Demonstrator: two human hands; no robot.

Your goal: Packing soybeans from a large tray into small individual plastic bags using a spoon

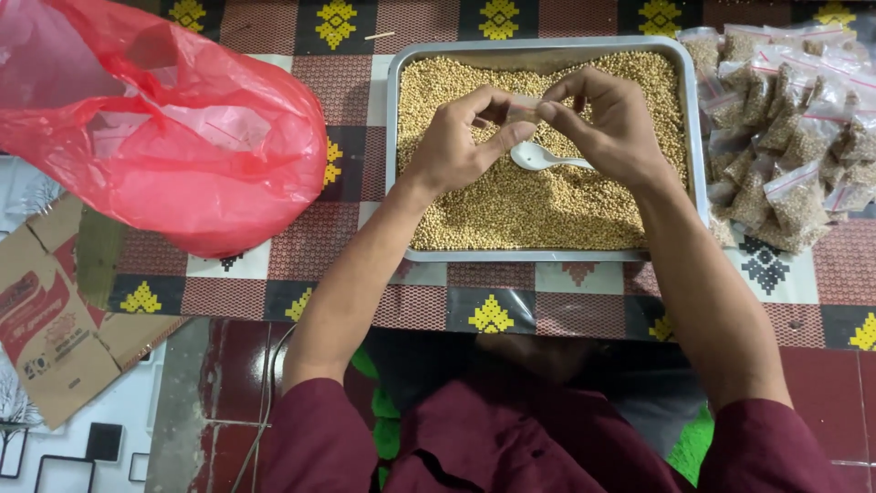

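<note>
A metal tray (394,137) full of small tan seeds (520,205) lies on a patterned mat. Over the seeds, my left hand (461,141) and my right hand (611,119) pinch a small clear plastic bag (523,110) between thumbs and fingertips, both hands holding its top edge. A white plastic spoon (540,159) rests on the seeds just below the hands, its bowl to the left.
A pile of several small sealed bags of seeds (785,137) lies right of the tray. A large red plastic bag (155,128) sits to the left. A flattened cardboard box (55,310) lies at lower left on the floor.
</note>
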